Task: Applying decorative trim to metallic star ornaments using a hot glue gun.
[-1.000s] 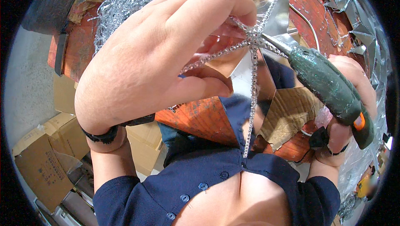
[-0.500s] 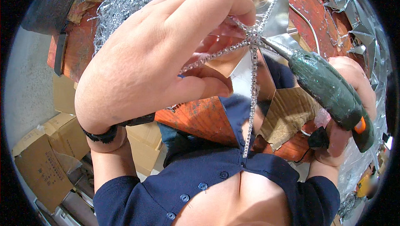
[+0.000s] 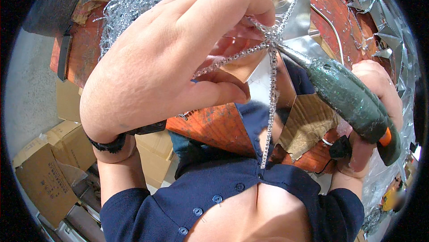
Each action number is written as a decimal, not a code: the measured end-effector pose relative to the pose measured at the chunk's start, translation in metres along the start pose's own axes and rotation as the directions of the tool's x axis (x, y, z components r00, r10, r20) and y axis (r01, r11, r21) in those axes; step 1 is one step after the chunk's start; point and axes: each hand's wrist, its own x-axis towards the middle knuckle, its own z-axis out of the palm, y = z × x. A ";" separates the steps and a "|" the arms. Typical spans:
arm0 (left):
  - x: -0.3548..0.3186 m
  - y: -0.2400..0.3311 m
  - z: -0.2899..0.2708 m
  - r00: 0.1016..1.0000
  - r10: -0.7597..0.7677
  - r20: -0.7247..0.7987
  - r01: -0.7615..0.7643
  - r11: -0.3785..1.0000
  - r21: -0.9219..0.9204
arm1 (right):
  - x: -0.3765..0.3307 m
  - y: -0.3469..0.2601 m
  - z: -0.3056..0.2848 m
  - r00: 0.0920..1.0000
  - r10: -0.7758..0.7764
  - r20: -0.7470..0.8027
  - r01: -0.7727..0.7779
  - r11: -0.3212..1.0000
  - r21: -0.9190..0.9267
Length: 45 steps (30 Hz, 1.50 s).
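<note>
A silver mirror-faced star is held up in front of me, its ridges trimmed with strips of clear rhinestones that meet at the centre. My left hand is curled round the star's left side, forefinger near the centre and thumb at the lower edge. In my right hand is a dark green glue gun with an orange spot near its rear. Its thin metal nozzle points at the star's centre, touching or very close to the rhinestones. The gun's body hides part of my right fingers.
A heap of silver tinsel strands lies on the reddish worktable behind my left hand. More silver stars pile up at the far right. A torn cardboard piece lies below the star. Cardboard boxes stand lower left. A white cable crosses the table.
The glue gun has shifted slightly, its body a little lower and to the left. My left hand and the star have hardly moved.
</note>
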 end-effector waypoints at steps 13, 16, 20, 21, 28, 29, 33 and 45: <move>0.001 -0.002 0.001 0.997 0.073 -0.003 -0.073 0.992 0.101 | 0.001 -0.008 -0.005 0.997 0.073 0.004 -0.073 0.996 -0.056; 0.003 -0.002 0.002 0.996 0.090 -0.011 -0.088 0.989 0.118 | 0.000 -0.007 -0.003 0.999 -0.007 0.045 0.010 0.999 -0.046; -0.001 -0.002 0.005 0.994 0.105 -0.028 -0.099 0.981 0.167 | 0.001 -0.006 0.005 0.997 0.070 -0.025 -0.070 0.997 -0.012; 0.001 -0.001 0.004 0.992 0.122 -0.032 -0.115 0.978 0.174 | 0.002 -0.007 -0.002 0.996 0.090 0.025 -0.088 0.994 -0.067; -0.006 -0.007 -0.003 0.998 0.067 0.006 -0.067 0.997 0.041 | 0.000 0.005 -0.030 0.995 -0.094 0.041 0.095 0.995 -0.020; -0.006 -0.007 -0.003 0.997 0.073 0.002 -0.073 0.996 0.057 | -0.002 0.005 -0.031 0.996 -0.076 -0.034 0.076 0.997 -0.009; -0.011 -0.001 -0.001 1.000 0.015 0.013 -0.016 0.999 0.041 | -0.011 0.017 -0.038 0.966 0.021 -0.259 0.026 0.984 0.177; -0.038 0.041 0.000 0.920 -0.386 -0.073 0.392 0.915 0.095 | 0.013 0.080 -0.118 0.804 0.423 -0.419 0.020 0.684 0.729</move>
